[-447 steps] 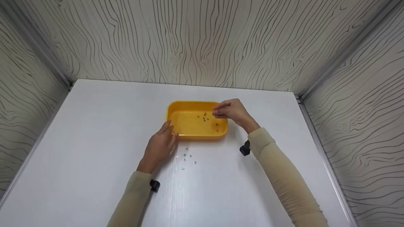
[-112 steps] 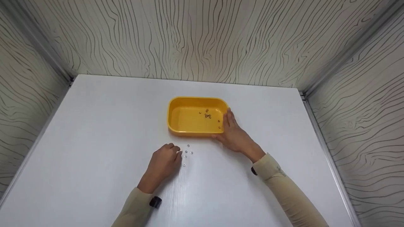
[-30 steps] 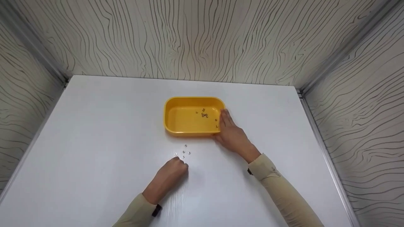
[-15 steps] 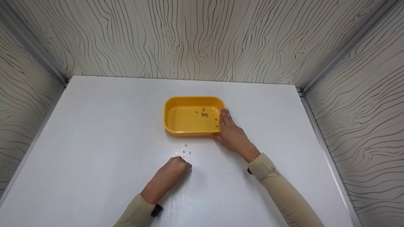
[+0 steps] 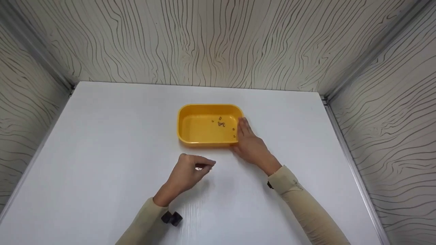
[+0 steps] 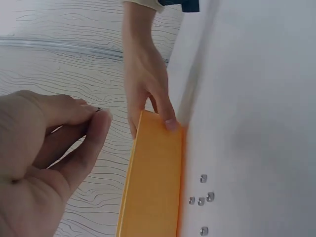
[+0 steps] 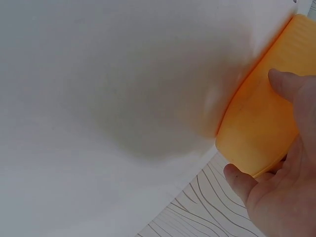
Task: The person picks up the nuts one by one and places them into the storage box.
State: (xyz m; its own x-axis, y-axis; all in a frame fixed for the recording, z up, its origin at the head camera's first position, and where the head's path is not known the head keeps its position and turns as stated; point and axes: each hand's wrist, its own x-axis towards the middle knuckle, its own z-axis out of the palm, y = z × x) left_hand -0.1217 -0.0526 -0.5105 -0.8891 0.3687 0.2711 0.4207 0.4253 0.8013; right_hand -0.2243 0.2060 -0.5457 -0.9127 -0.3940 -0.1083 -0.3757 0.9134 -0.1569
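Observation:
My left hand (image 5: 187, 172) is raised over the table in front of the yellow plastic tub, pinching a tiny nut (image 6: 98, 109) between thumb and fingertips; most of the nut is hidden. Several small metal nuts (image 6: 201, 201) lie on the tabletop below, largely covered by that hand in the head view. The yellow tub (image 5: 207, 144) stands upright with several nuts (image 5: 221, 124) on its floor, mostly towards the right. At its right front corner my right hand (image 5: 251, 144) grips the tub, thumb against the front wall and fingers along the right end.
A white table (image 5: 115, 136) carries everything. Wood-patterned panels (image 5: 218, 44) rise behind it and on both sides, meeting at grey metal corner posts. Both wrists wear small black devices (image 5: 172, 217).
Over the last half second my left hand has lifted from the tabletop and moved towards the tub with a nut in its fingertips. The right hand has stayed on the tub.

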